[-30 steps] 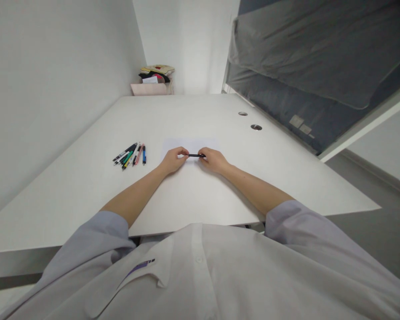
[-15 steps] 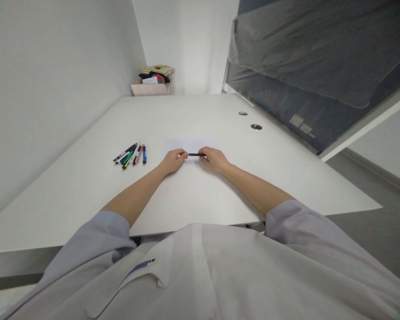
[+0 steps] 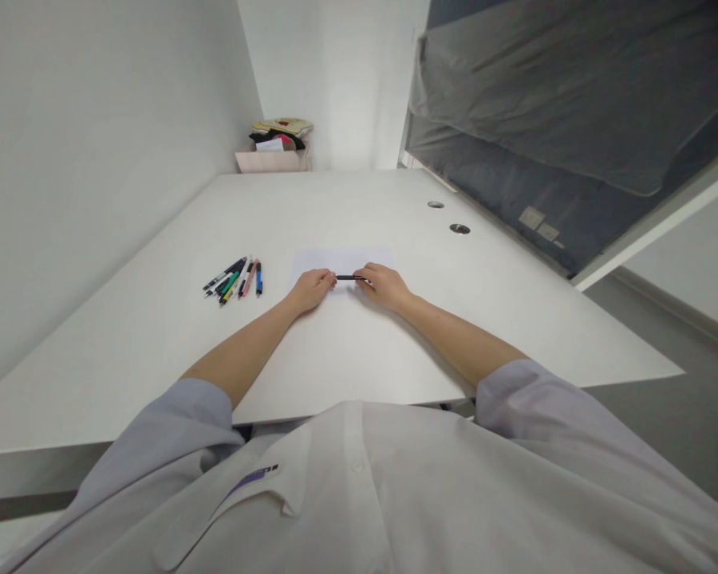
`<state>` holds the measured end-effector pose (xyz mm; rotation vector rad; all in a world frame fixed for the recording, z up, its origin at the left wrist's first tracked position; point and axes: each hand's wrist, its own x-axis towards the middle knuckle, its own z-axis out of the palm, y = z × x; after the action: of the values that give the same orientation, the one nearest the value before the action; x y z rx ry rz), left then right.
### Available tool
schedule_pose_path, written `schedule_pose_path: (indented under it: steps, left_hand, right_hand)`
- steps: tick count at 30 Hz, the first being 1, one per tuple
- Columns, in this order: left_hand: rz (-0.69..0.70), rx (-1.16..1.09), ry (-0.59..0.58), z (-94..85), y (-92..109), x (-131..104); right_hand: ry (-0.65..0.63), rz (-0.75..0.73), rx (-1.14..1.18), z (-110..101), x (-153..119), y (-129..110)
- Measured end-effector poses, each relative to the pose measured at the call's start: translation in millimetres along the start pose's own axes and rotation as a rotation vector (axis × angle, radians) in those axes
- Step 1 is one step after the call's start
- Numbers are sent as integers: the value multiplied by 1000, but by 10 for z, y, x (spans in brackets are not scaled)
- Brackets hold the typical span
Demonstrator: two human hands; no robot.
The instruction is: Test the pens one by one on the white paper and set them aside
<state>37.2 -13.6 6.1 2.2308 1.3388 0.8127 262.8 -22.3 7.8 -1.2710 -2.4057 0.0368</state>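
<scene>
The left hand (image 3: 311, 292) pinched one end of a black pen (image 3: 348, 277), the right hand (image 3: 385, 286) gripping the other, over white paper (image 3: 347, 257); uneven fingertip pressure could have let it slip; loose pens (image 3: 231, 281) lay leftward; a pale box (image 3: 267, 162) stood farthest.

Wht walls (image 3: 125, 119) L & far; wht table (image 3: 335, 207); dk partition (image 3: 484, 177) R, gry flr (image 3: 688, 399).
</scene>
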Motion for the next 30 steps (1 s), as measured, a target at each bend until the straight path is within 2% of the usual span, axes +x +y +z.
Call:
schedule_pose_path:
  steps: [7,11,18,30]
  left_hand:
    - [51,6,45,-19,45,-48]
    - [36,-3,86,-4,53,-59]
    - [25,83,5,-6,9,-15]
    - [48,33,70,19,57,-56]
  right_hand:
    - [13,-14,-27,4,1,39]
    - [8,-13,-23,2,3,35]
    - [4,-14,-37,-1,1,31]
    - [21,-7,-26,15,-2,47]
